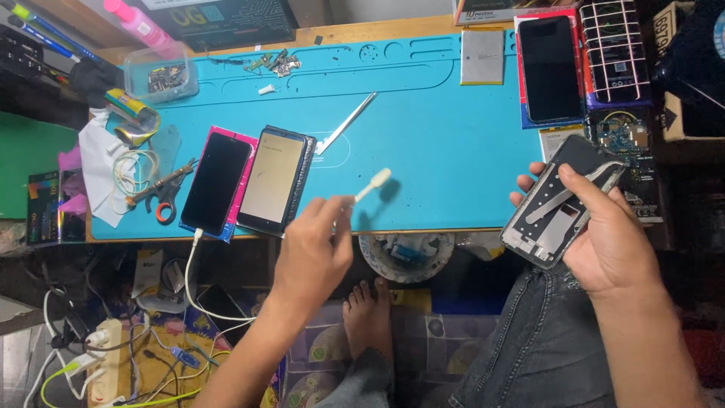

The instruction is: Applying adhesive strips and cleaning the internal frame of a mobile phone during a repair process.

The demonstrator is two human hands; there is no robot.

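Fingers of the right hand (pixel 604 234) wrap tight around an open phone frame (pixel 563 202), held off the right end of the blue mat (pixel 438 143). The thumb presses a thin metal strip on it. The left hand (pixel 313 245) pinches a small white brush (pixel 368 187) over the mat's front edge. The frame looks bare inside, so taking apart seems done, and cleaning looks only begun. Two phones (pixel 249 181) lie on the mat's left part, one plugged into a white cable (pixel 192 276). Scissors (pixel 162 193) sit further left. Small parts (pixel 272 62) rest at the mat's back edge.
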